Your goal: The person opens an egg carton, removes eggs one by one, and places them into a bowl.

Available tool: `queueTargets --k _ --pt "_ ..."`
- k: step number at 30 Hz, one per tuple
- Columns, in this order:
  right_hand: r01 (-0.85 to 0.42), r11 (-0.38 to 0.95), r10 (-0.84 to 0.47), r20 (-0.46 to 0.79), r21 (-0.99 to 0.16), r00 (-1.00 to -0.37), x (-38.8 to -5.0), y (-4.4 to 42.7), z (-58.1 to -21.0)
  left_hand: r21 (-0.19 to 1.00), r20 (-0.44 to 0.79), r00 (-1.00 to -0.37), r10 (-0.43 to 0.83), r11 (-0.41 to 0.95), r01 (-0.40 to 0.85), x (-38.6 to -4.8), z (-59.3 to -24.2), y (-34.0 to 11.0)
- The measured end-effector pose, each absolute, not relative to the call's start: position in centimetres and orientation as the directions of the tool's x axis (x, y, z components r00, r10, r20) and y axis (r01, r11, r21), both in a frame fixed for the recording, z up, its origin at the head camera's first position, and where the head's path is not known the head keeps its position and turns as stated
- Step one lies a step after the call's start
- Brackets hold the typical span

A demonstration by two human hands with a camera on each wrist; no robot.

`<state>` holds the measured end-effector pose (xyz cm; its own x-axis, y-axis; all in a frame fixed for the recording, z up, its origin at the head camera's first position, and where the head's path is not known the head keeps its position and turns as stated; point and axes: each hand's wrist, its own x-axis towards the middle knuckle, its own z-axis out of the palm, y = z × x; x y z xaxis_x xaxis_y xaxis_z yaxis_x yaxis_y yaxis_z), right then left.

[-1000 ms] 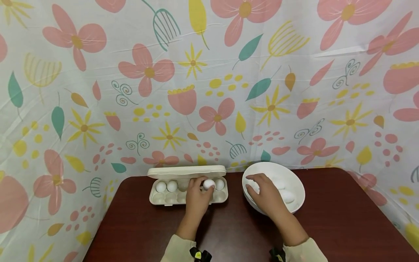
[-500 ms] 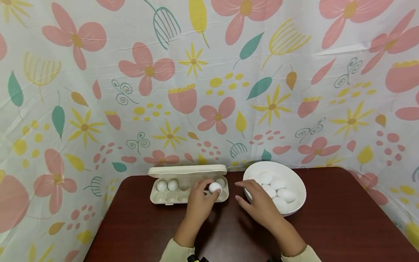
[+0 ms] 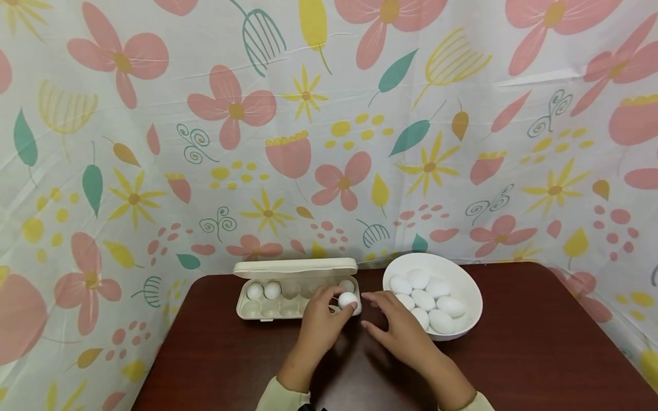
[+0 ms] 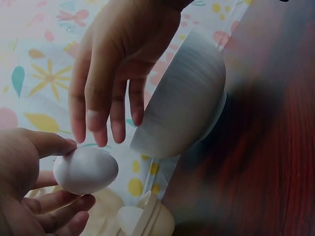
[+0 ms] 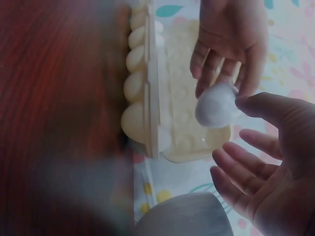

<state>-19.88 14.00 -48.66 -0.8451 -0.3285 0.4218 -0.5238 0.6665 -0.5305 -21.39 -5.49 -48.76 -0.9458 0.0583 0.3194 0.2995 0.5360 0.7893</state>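
A white egg (image 3: 348,300) is pinched in the left hand (image 3: 321,324), above the right end of the egg carton (image 3: 295,266). In the left wrist view, thumb and fingers hold that egg (image 4: 86,170) by its side. The right hand (image 3: 402,333) is beside it, fingers spread and holding nothing, in front of the bowl's left side. The right wrist view has the right thumb close to the egg (image 5: 217,105); whether they touch I cannot tell. Two eggs (image 3: 263,291) stand at the back left of the open carton, another (image 3: 346,285) at the back right.
On the right of the dark red table (image 3: 216,354) stands a white bowl (image 3: 470,302) with several white eggs (image 3: 422,300) in it. A flowered cloth (image 3: 329,142) hangs behind the table. The carton's lid is raised along its back.
My left hand has lifted an egg from the carton's back row and moved right with it. The right hand has moved left, away from over the bowl, towards the egg.
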Motion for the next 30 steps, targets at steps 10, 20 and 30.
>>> queueTargets --k 10,20,30 --pt "-0.536 0.666 -0.326 0.444 -0.519 -0.834 -19.53 13.31 -49.13 0.799 0.309 -0.945 0.109 0.51 0.32 -21.02 -48.89 -5.22" --pt "-0.538 0.686 -0.282 0.503 -0.49 -0.817 -19.53 13.28 -49.36 0.794 0.282 -0.944 0.172 0.51 0.33 -20.78 -48.31 -4.72" --pt "-0.553 0.679 -0.293 0.512 -0.483 -0.807 -19.53 13.32 -49.43 0.793 0.278 -0.943 0.185 0.51 0.333 -20.37 -48.65 -4.5"
